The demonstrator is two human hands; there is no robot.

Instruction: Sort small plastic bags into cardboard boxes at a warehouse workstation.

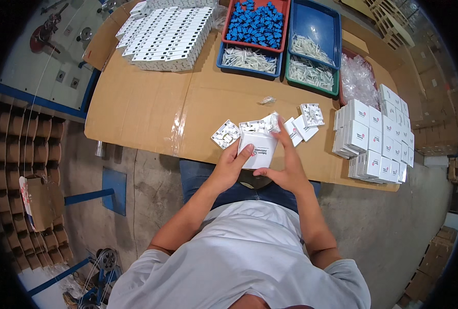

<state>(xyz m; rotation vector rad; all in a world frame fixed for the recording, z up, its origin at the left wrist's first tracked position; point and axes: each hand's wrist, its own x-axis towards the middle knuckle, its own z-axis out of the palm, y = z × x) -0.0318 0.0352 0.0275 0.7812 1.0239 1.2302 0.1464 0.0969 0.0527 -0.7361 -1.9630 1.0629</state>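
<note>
My left hand (pixel 230 166) grips a square white box (pixel 257 149) with printing on its face, thumb across the front, just over the table's near edge. My right hand (pixel 287 167) is beside the box's right side, thumb and fingers spread wide. Its thumb is close to the box's lower corner. Its upper fingertips are by a small clear packet (pixel 271 121) at the far edge; whether they touch it is hard to tell. Behind the box lie white square plates (pixel 225 134) with their inner sides up. To the right, more white squares (pixel 304 129) overlap, beside another plate (pixel 312 114).
The cardboard-covered table (pixel 136 113) carries rows of white parts (pixel 169 38) at far left. Trays hold blue pieces (pixel 254 24), white slim pieces (pixel 249 59) and clear bags (pixel 359 80). Stacked white boxes (pixel 375 139) stand at right. A small clear packet (pixel 267 100) lies mid-table.
</note>
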